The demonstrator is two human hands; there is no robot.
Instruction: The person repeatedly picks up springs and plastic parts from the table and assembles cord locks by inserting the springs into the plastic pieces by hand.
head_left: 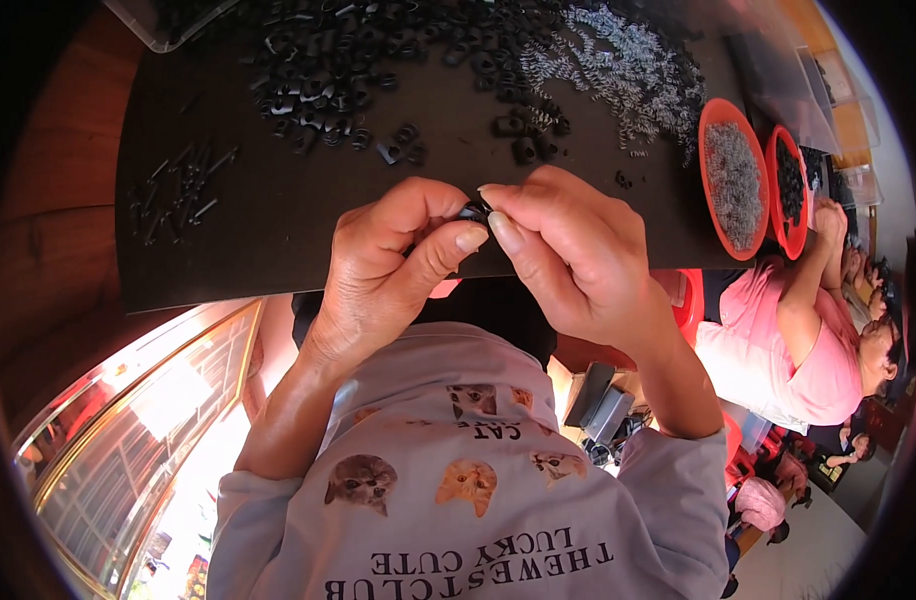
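Together, both hands' fingers (470, 240) pinch a small black part (475, 211) near two round orange bowls (723, 110).

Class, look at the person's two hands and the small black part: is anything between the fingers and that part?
Nothing visible. The left hand and right hand already pinch the small black part directly between their fingertips, above the black mat.

A dark work mat (278, 240) carries a heap of black plastic clips (328, 70), a spread of small metal springs (618, 60), loose black pins (178, 190) and two orange bowls (706, 150).
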